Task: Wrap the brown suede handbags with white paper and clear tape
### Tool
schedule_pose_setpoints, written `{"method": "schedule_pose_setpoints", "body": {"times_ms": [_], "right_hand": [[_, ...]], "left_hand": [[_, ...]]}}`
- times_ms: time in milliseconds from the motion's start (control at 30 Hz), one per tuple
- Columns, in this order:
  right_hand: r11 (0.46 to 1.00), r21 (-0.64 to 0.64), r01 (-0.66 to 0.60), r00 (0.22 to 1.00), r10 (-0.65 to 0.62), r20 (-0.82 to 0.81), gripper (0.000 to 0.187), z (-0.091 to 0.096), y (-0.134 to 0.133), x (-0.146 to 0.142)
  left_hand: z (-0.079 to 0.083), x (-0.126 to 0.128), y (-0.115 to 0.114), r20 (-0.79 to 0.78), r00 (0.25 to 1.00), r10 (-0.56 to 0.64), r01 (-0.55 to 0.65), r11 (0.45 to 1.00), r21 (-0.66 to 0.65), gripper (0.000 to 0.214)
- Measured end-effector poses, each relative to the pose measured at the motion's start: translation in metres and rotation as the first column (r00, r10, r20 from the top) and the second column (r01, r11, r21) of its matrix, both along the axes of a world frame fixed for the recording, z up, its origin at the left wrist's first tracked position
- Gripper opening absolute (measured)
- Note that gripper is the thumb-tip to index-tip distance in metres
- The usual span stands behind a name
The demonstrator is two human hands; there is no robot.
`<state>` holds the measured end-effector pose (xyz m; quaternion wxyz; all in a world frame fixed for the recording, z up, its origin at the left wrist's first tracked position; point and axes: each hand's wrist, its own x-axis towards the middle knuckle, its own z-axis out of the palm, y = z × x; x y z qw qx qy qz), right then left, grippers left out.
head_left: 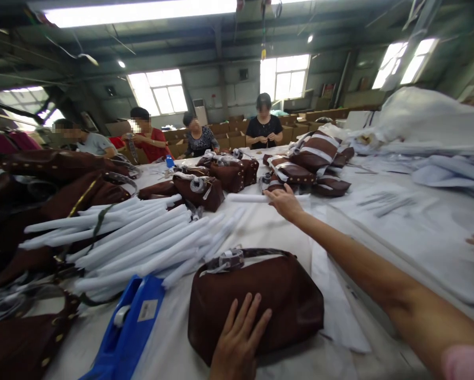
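A dark brown leather bag (256,295) lies in front of me on the white-covered table (399,232). My left hand (237,343) rests flat on the bag's near side, fingers spread, holding nothing. My right arm stretches far forward; my right hand (285,201) closes its fingers on a white rolled paper tube (253,198) lying in the middle of the table. A wrapped strap buckle (231,259) sits on top of the bag.
A heap of white rolled tubes (142,237) lies left of the bag, above a blue plastic holder (130,327). More brown bags (221,177) fill the table's middle and left edge. Several people sit at the far end. White sheets (427,121) pile up at right.
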<state>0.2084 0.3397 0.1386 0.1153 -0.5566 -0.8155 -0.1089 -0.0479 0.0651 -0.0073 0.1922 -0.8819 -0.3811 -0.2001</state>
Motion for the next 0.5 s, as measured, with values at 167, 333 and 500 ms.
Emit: {"method": "schedule_pose_setpoints", "body": {"times_ms": [167,333,500], "right_hand": [[0.913,0.298,-0.277,0.943,0.318,-0.097,0.034,0.043,-0.127,0.033],[0.896,0.068,-0.439,0.889,0.444,-0.113,0.022,0.024,-0.28,0.029],[0.921,-0.057,-0.386,0.894,0.358,-0.269,0.014,-0.041,-0.354,-0.005]], "left_hand": [[0.007,0.003,-0.004,-0.005,1.0,0.012,-0.012,0.997,-0.073,0.078],[0.018,-0.002,0.004,0.006,0.997,-0.083,0.083,0.985,-0.151,0.078],[0.036,-0.003,0.003,-0.012,0.995,-0.101,0.092,0.945,-0.314,0.081]]}}
